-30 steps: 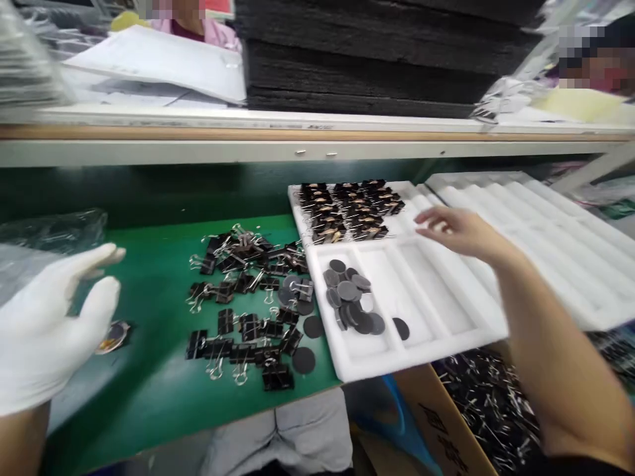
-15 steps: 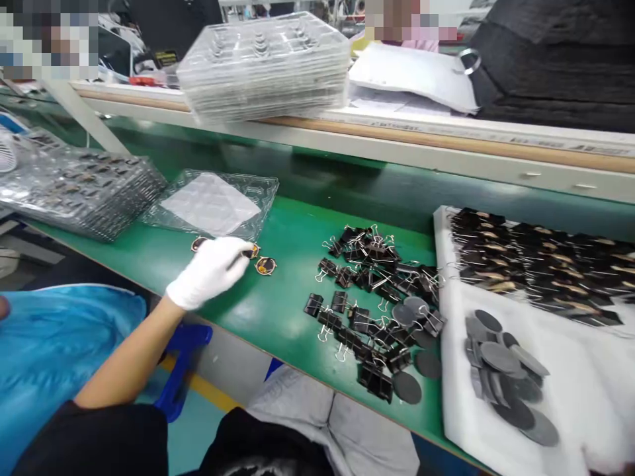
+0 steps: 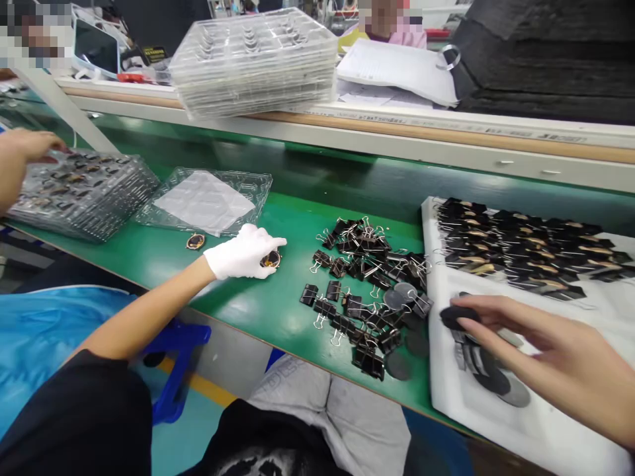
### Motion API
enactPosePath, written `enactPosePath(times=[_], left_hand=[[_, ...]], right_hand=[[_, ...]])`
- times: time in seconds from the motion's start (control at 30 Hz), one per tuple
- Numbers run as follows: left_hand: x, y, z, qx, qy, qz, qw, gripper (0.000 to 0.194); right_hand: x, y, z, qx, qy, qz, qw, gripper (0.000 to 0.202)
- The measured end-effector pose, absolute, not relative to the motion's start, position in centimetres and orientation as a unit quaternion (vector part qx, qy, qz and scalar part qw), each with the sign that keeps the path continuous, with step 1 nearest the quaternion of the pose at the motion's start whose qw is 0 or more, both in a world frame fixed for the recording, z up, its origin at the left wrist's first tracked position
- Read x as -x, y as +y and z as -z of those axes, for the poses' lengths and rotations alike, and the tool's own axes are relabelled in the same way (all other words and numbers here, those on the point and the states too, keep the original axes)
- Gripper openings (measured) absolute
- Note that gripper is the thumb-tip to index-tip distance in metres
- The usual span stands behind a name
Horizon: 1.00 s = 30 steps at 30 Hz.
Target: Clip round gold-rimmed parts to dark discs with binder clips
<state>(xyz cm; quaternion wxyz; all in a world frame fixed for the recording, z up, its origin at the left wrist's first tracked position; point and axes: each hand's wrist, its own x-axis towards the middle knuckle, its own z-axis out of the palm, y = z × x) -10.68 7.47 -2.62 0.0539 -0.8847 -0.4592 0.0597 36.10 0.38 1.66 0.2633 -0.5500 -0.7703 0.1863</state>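
My left hand (image 3: 243,254), in a white glove, is over the green bench, its thumb and index finger at the two edges of a round watch-like part (image 3: 270,259). A similar part (image 3: 195,240) lies to its left. My bare right hand (image 3: 540,350) pinches a black disc (image 3: 459,317) between thumb and fingers above the white foam tray (image 3: 436,357). Beneath that hand, several grey and black discs (image 3: 489,377) lie in the tray. Black binder clips (image 3: 364,264) are spread between my two hands.
Another person's hand (image 3: 30,152) is at a stack of filled clear trays (image 3: 84,192) on the left. A clear tray with a white sheet (image 3: 206,198) lies behind my left hand. Clipped black pieces (image 3: 526,244) fill the foam tray's back. Stacked trays (image 3: 258,66) stand on the shelf.
My left hand has moved right to the rightmost round part. My right hand has come in from the lower right and taken a disc. Another person's hand has appeared at the left stack.
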Motion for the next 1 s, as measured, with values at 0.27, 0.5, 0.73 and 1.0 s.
enactPosePath(times=[0.27,0.5,0.73,1.0], left_hand=[[2.6,10.1,2.3,0.923,-0.370,0.057,0.092,0.038],[7.9,10.3,0.9,0.837,-0.507,0.201,-0.043,0.038],[9.6,9.6,1.1,0.868,-0.467,-0.155,-0.070,0.069],[8.9,11.2,2.8,0.872,-0.463,-0.125,-0.102,0.053]], right_hand=[[-27.3,2.2,-1.0,0.438,-0.661,-0.527,0.307,0.027],[-29.2,3.3,0.7,0.430,-0.606,-0.570,0.351,0.024],[-29.5,3.5,1.0,0.418,-0.601,-0.587,0.347,0.022],[-28.8,3.7,1.1,0.441,-0.586,-0.589,0.339,0.033]])
